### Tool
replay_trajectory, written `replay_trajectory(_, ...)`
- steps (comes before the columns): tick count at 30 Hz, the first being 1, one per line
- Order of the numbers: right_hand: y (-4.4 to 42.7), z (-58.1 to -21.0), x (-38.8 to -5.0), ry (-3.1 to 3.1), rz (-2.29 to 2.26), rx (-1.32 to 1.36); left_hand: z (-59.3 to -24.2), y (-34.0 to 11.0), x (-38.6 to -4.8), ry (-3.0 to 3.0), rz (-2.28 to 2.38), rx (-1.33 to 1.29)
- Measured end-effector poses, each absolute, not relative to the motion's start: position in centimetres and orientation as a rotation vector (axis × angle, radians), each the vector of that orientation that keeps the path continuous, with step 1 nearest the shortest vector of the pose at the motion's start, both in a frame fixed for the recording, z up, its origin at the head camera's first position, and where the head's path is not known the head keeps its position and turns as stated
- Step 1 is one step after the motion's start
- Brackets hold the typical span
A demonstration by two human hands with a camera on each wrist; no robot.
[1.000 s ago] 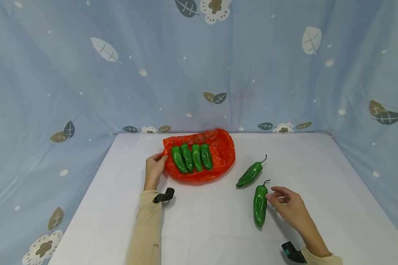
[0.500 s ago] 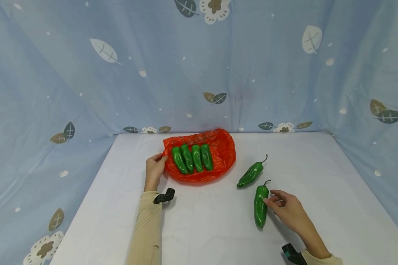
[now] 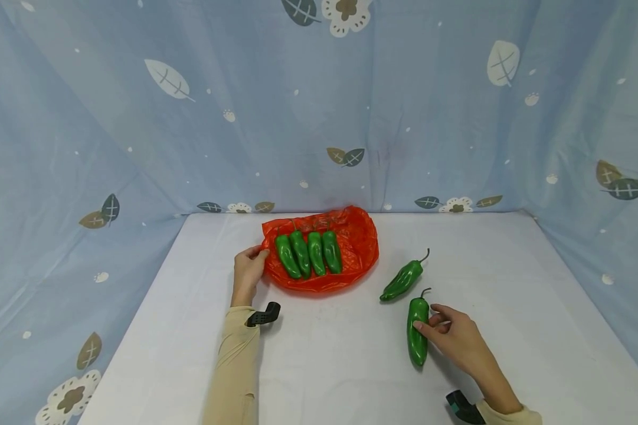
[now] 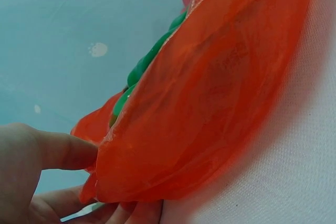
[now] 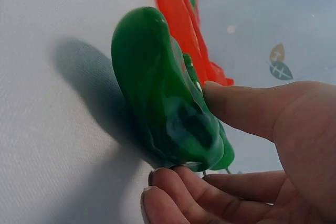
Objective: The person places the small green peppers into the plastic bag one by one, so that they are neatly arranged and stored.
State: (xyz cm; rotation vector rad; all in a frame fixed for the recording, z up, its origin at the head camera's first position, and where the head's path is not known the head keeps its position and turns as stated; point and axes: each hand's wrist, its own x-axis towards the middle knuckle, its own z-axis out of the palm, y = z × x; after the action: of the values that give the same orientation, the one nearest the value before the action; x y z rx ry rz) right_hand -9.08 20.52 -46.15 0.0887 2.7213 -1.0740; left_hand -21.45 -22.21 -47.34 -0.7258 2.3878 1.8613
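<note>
At the left wrist, the red bag (image 4: 210, 93) hides most of its peppers (image 4: 142, 67) from me; at the right wrist, the near pepper (image 5: 149, 72) largely covers another pepper (image 5: 227, 153). The left sleeve (image 3: 234, 366) runs off the head view's bottom.

Head view looks down from afar, wrist views close, sharing the red bag (image 4: 205, 108).

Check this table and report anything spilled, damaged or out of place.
Nothing stands out: no spill or damage shows. Four green peppers lie in the red bag. The slanted pepper and the nearer pepper, pinched by the right hand, are outside it; both look whole.
</note>
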Motion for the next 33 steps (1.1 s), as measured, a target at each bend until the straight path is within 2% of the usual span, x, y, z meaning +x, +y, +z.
replay_trajectory(33, 20.06, -46.13, -8.74, 2.650, -1.123, 0.126, -47.59, -22.41, -21.58, 2.383, 1.888, -0.722)
